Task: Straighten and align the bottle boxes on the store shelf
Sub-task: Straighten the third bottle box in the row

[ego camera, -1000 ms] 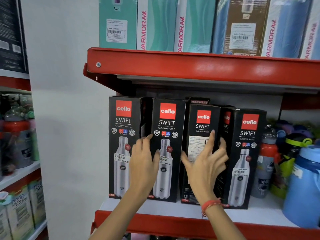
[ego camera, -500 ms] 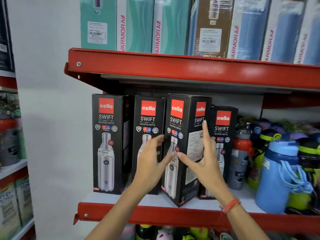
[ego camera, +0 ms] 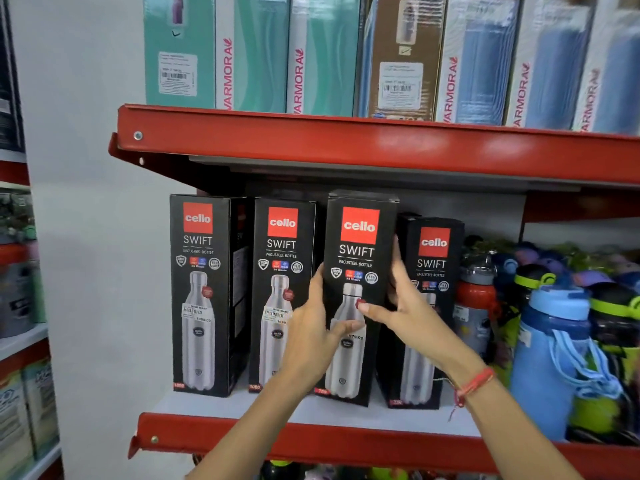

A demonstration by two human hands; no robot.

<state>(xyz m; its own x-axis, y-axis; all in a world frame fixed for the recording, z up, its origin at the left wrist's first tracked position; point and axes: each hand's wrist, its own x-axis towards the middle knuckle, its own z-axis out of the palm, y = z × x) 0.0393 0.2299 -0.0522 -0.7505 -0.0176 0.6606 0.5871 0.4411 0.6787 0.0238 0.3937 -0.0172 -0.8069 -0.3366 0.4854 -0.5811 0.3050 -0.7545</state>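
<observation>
Several black Cello Swift bottle boxes stand upright on the white shelf (ego camera: 221, 408) with its red front lip. The leftmost box (ego camera: 204, 292) and the second box (ego camera: 280, 271) face forward. The third box (ego camera: 358, 244) sits a little forward of the row, front face toward me. My left hand (ego camera: 311, 337) grips its left edge with the thumb across the front. My right hand (ego camera: 408, 313) grips its right edge, thumb on the front. The fourth box (ego camera: 433, 258) stands behind my right hand, partly hidden.
Loose bottles crowd the shelf to the right, among them a red-and-grey bottle (ego camera: 476, 299) and a blue bottle (ego camera: 550, 351). The red upper shelf (ego camera: 346, 143) carries teal, brown and blue boxes. A white wall lies left, with another rack at the far left.
The third box was turned from an angled pose, side panel showing, to front face toward me. Both hands went from spread near it to gripping its two edges.
</observation>
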